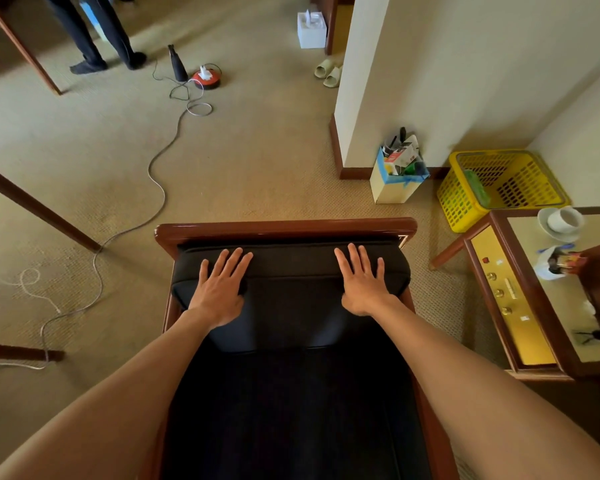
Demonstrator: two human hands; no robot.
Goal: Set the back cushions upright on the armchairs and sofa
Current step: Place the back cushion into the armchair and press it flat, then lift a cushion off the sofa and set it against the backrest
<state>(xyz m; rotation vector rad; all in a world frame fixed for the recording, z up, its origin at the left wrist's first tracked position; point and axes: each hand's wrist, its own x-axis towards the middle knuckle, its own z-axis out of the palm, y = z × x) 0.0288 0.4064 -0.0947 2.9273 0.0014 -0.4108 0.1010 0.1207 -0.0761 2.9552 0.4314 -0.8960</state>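
Back cushion (pixel 291 271), black, upright against the armchair (pixel 284 227) backrest, long axis running left to right: left hand (pixel 219 289) and right hand (pixel 362 285) flat on its top edge, fingers (pixel 238 259) spread, gripping nothing, equally near.

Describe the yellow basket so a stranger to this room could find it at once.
Start at the wooden armchair with the black back cushion under both hands. Look to its right, into the wall corner beside the side table. The yellow basket sits on the carpet there: perforated plastic, unlike the paper-lined bin beside it.
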